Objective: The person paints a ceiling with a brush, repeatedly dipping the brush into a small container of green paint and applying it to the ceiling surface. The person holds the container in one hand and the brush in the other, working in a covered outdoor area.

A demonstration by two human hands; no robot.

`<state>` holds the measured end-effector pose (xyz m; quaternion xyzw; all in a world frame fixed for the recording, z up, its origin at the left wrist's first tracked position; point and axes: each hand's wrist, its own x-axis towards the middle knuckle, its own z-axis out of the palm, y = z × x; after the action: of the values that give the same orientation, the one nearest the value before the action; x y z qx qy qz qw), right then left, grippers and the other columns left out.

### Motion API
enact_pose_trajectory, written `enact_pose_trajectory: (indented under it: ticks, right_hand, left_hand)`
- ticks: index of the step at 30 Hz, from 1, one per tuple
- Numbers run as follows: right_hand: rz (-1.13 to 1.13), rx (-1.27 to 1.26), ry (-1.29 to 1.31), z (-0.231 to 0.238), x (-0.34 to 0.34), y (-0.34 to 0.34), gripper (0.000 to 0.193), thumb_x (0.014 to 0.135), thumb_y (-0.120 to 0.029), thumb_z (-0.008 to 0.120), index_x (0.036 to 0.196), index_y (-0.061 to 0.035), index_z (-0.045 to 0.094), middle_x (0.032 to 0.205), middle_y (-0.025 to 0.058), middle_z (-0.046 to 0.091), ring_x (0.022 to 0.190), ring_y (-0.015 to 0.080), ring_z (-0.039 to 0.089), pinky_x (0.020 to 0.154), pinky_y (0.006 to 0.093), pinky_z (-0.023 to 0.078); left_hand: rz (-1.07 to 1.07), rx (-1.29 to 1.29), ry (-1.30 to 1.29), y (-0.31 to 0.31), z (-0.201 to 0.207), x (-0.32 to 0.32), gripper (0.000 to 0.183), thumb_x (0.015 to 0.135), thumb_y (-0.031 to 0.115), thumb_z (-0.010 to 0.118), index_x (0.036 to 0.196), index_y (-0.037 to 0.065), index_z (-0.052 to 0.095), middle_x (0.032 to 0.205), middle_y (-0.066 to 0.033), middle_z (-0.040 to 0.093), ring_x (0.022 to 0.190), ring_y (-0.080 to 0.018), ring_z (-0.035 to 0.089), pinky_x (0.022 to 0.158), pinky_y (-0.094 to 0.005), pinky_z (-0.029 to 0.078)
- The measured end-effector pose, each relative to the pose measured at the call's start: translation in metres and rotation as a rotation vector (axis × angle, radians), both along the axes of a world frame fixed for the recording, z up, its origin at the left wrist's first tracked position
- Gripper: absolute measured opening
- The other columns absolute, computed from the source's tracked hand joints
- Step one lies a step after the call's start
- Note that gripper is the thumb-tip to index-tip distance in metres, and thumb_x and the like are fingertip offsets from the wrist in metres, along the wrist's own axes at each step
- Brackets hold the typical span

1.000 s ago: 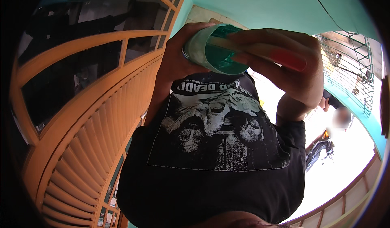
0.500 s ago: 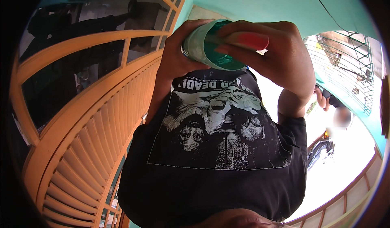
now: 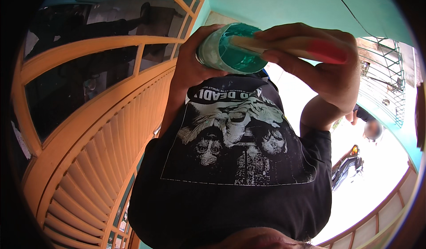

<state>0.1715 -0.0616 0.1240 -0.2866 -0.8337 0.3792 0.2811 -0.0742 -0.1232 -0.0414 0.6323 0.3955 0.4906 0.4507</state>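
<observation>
My left hand (image 3: 187, 56) is wrapped around a round paint container (image 3: 209, 50), which is tipped so that its mouth faces right. Teal-green paint (image 3: 249, 63) coats the inside. A paintbrush (image 3: 290, 46) with a pale wooden handle and a red end is pinched between the thumb and fingers of my right hand (image 3: 330, 78). The brush's front end reaches inside the container's mouth; its bristles are hard to make out there.
An orange wooden door frame (image 3: 102, 109) with slats and dark glass panes stands at left. A turquoise wall (image 3: 284, 2) is ahead. To the right are a metal grille (image 3: 386, 67), a parked motorcycle (image 3: 348, 167) and another person (image 3: 370, 127) in the bright background.
My right hand has moved right, drawing the brush partly out of the container, so more of its handle shows. The container stays in my left hand, nearly in place.
</observation>
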Motion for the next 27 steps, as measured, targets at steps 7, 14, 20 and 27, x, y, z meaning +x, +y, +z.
enact_pose_trajectory:
  ticks: [7,14,20,27]
  right_hand:
    - [0.037,0.073,-0.176,-0.019,-0.020,-0.004,0.020,0.081,-0.007,0.081,0.100,-0.0011,0.076,0.100,0.0102,0.077,0.083,0.0240,0.076,0.075,0.0330,0.062]
    - [0.035,0.023,-0.159,-0.016,-0.023,-0.001,0.022,0.082,-0.004,0.080,0.102,-0.0004,0.076,0.098,0.0098,0.077,0.084,0.0237,0.076,0.075,0.0320,0.062]
    - [0.048,-0.007,0.033,-0.004,-0.001,0.008,0.016,0.083,0.005,0.075,0.099,0.0062,0.073,0.103,0.0166,0.076,0.093,0.0280,0.076,0.079,0.0353,0.063]
    - [-0.006,-0.080,0.205,-0.003,0.015,0.012,0.013,0.089,0.003,0.070,0.100,0.0093,0.072,0.103,0.0241,0.073,0.098,0.0393,0.073,0.084,0.0465,0.062]
  left_hand:
    - [-0.012,-0.013,0.011,-0.001,0.002,-0.001,0.099,0.050,0.010,0.099,0.138,0.007,0.055,0.129,-0.0099,0.064,0.121,-0.0254,0.062,0.103,-0.0396,0.051]
    - [-0.009,-0.012,0.001,0.002,0.004,-0.002,0.100,0.050,0.009,0.099,0.139,0.007,0.055,0.131,-0.0105,0.064,0.122,-0.0257,0.062,0.104,-0.0401,0.051]
    - [0.048,-0.089,-0.095,0.001,-0.011,-0.003,0.101,0.050,0.016,0.101,0.138,0.001,0.054,0.126,-0.0131,0.066,0.117,-0.0244,0.064,0.101,-0.0398,0.053]
    - [0.025,-0.081,-0.033,0.001,-0.008,-0.006,0.097,0.054,0.009,0.099,0.139,0.003,0.052,0.129,-0.0120,0.064,0.121,-0.0256,0.063,0.103,-0.0413,0.052]
